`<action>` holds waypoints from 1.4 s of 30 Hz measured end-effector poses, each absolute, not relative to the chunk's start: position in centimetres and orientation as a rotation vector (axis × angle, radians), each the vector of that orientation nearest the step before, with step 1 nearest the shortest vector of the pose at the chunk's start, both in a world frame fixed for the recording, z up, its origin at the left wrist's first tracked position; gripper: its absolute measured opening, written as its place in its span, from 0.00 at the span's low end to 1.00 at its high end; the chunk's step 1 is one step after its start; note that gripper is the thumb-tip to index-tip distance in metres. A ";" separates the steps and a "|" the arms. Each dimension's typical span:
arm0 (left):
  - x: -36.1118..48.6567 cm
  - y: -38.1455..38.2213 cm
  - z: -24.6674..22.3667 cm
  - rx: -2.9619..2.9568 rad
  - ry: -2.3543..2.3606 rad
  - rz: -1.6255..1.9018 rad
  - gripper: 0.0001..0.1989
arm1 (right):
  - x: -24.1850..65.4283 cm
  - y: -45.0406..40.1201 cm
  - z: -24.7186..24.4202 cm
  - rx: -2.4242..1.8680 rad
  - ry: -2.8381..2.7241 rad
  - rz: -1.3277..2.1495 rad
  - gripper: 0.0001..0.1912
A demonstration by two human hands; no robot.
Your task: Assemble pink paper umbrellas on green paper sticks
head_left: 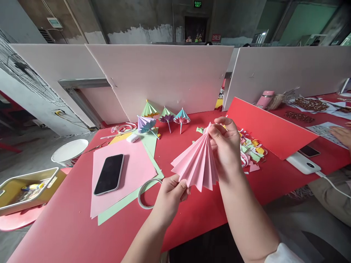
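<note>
Pinching the pink pleated paper [196,162] from both ends, you have it raised in front of you, above the red table [63,219]. Right hand [226,146] holds it near the gathered top, fingers closed; left hand [174,188] has the lower left edge between thumb and fingers. My take: grip the top firmly so the folds stay converged, go light on the edge, spread pleat by pleat. A hard tug would likely flatten a crease or tear the paper. Piece looks like a part-open fan: narrow top, sharp ridges, zigzag lower rim, tilted a bit. Pleats look fairly even; can't tell if the top is glued. Tape roll [139,197] lies just left of your left hand, phone [109,174] on the pink sheet [137,160] beyond; paper scraps [256,151] right, small paper umbrellas [148,109] at the back.
</note>
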State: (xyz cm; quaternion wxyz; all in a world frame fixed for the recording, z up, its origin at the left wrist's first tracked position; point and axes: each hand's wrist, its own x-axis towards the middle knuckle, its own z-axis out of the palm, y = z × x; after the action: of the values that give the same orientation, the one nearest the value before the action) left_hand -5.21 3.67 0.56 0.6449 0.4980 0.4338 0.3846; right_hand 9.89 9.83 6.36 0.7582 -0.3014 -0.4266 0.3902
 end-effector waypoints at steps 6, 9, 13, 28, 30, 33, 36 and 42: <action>-5.4 3.1 0.4 0.945 0.708 0.776 0.11 | 10.1 9.8 6.8 -0.525 -0.982 1.076 0.16; -5.3 2.8 0.5 0.882 0.668 0.731 0.10 | 10.4 9.7 6.9 -0.522 -1.038 1.022 0.15; -5.0 2.7 0.6 0.884 0.743 0.736 0.10 | 10.9 9.4 7.0 -0.585 -1.085 0.825 0.13; -5.0 2.7 0.7 0.895 0.749 0.798 0.09 | 11.0 7.5 7.5 -0.659 -1.096 0.963 0.04; -5.0 2.5 0.5 0.817 0.722 0.798 0.07 | 10.7 7.5 7.7 -0.649 -1.066 1.024 0.04; -4.8 2.3 0.5 0.700 0.678 0.769 0.06 | 10.2 7.4 7.8 -0.613 -0.987 1.134 0.04; -4.5 2.2 0.7 0.646 0.603 0.721 0.09 | 9.9 7.3 7.7 -0.572 -0.932 1.252 0.04; -4.4 2.0 1.2 0.698 0.555 0.661 0.04 | 9.9 6.7 7.6 -0.470 -0.885 1.376 0.02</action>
State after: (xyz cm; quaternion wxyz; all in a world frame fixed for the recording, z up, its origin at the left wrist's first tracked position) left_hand -4.41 2.00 1.18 0.8499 0.3313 0.2633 0.3139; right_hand 9.90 6.72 7.63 0.6591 -0.2077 -0.3908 0.6081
